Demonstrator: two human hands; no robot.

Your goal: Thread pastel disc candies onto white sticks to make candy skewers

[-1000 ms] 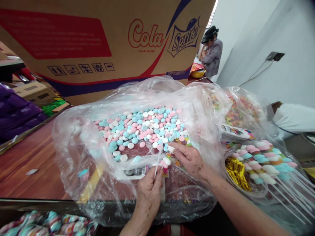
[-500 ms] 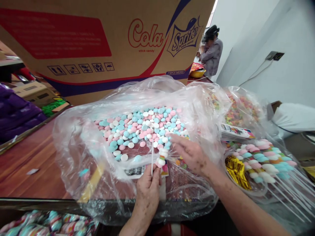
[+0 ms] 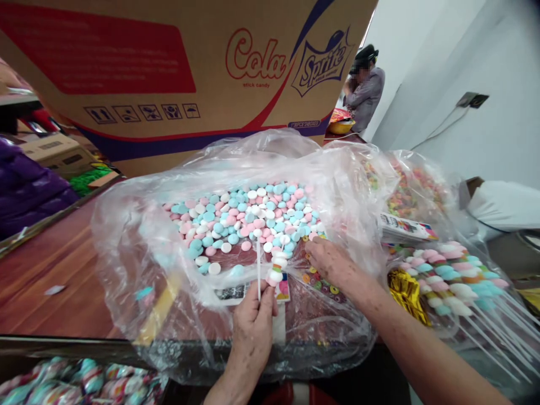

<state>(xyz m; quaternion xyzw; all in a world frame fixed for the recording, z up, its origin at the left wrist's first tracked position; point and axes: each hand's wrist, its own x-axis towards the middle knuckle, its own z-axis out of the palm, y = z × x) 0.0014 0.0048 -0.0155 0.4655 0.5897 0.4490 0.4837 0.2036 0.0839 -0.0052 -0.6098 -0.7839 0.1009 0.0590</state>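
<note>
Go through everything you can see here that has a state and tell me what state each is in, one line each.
Left hand: closed on two sticks.
White stick: upright, bare.
Candy stick: upright, candies threaded on it.
Right hand: palm down, fingers among small ring candies.
Plastic bag: open, spread flat.
Round candies: loose pile inside the bag.
Finished sticks: stacked lying down at right.
Cardboard box: standing behind the bag.

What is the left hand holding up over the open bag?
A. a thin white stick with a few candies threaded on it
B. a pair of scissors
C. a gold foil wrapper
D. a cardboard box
A: the left hand pinches a white stick upright, with a short stack of candies beside it, above the clear bag.
</note>
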